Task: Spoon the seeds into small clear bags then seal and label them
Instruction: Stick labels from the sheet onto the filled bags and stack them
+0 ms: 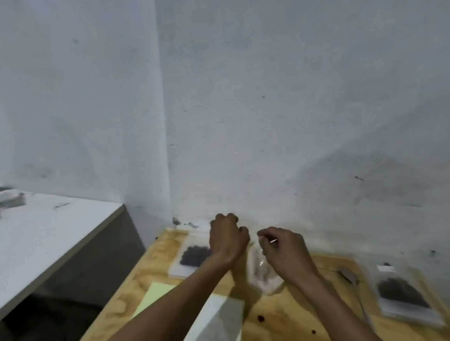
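Head view only. Clear bag (264,271) is held up over the wooden counter (292,323), both hands at its mouth. Left hand (228,240) has its fingers curled in at the top left corner of the bag; the pinch itself is hidden behind the knuckles, so I can't tell if it actually has the plastic. Right hand (285,249) is curled too and seems to pinch the top right edge; a thin pale sliver by its fingers is too blurred to identify. Contents of the held bag unclear.

Likely step: opening or sealing the mouth. Do it well by keeping the bag upright, both pinches on the rim, pulling evenly and lowering the bag to the counter before letting go.

Relative to the held bag: filled seed bag (194,254) just left, another filled bag (403,295) well to the right, spoon (351,278) between that one and the held bag, yellow note (154,295) lower left. Wall close behind the bag, so little room forward. Counter edge runs down the left past the yellow note; bare wood nearer the person is the best room for working.
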The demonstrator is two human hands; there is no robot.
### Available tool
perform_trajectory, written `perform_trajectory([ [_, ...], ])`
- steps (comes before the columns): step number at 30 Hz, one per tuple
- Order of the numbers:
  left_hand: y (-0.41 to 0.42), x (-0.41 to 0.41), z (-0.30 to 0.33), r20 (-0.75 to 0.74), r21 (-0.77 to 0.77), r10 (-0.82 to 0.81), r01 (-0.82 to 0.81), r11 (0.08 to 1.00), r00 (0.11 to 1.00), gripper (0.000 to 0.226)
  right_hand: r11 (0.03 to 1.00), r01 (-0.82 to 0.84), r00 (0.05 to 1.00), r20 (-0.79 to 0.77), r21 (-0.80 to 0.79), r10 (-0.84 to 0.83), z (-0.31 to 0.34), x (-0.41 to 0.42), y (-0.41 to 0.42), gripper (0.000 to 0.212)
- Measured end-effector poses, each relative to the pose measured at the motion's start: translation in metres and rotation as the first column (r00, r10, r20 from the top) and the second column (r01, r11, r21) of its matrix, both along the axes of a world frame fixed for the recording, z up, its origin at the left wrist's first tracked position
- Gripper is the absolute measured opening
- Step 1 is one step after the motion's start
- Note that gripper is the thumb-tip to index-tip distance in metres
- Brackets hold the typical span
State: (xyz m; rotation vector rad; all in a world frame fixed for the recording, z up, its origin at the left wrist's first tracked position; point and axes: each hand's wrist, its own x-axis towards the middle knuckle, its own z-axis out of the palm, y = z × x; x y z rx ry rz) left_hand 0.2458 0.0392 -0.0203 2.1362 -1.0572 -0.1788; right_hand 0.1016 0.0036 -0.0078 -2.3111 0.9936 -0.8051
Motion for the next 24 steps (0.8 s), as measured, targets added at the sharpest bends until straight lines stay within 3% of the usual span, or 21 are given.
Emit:
perform_trajectory([
  [4, 0.038, 0.058, -0.013, 0.038, 0.329, 0.19, -0.192, 0.925, 0.981, 0.041, 0.992, -0.08, 0.985, -0.144, 0.093, 0.093, -0.025, 0.065, 0.025, 0.025],
  [8, 0.06, 0.086, -0.036, -0.053, 0.444, 0.218, -0.172, 0.879, 0.975, 0.04, 0.988, 0.035, 0.922, -0.386, 0.149, 0.026, -0.046, 0.105, 0.044, 0.029],
  [10, 0.064, 0.091, -0.043, -0.08, 0.377, 0.211, -0.167, 0.911, 0.974, 0.036, 0.978, 0.101, 0.933, -0.359, 0.184, -0.028, -0.051, 0.115, 0.047, 0.032],
  [14, 0.072, 0.095, -0.048, -0.127, 0.145, 0.206, -0.187, 0.972, 0.97, 0.037, 0.897, 0.164, 0.986, -0.099, 0.411, -0.134, -0.054, 0.121, 0.044, 0.023],
  [16, 0.075, 0.096, -0.045, -0.237, -0.006, 0.174, -0.18, 0.984, 0.956, 0.038, 0.854, 0.164, 0.977, 0.036, 0.493, -0.208, -0.048, 0.117, 0.042, 0.006],
  [18, 0.08, 0.095, -0.036, -0.401, -0.155, 0.08, -0.154, 0.976, 0.912, 0.019, 0.822, 0.146, 0.951, 0.151, 0.55, -0.27, -0.04, 0.11, 0.04, 0.013],
  [22, 0.094, 0.097, -0.012, -0.63, -0.33, -0.048, -0.211, 0.92, 0.775, 0.04, 0.847, 0.052, 0.954, 0.225, 0.529, -0.199, -0.031, 0.1, 0.039, 0.018],
  [24, 0.103, 0.099, -0.002, -0.637, -0.393, -0.116, -0.192, 0.899, 0.762, 0.032, 0.86, 0.004, 0.958, 0.244, 0.51, -0.149, -0.027, 0.097, 0.043, 0.017],
])
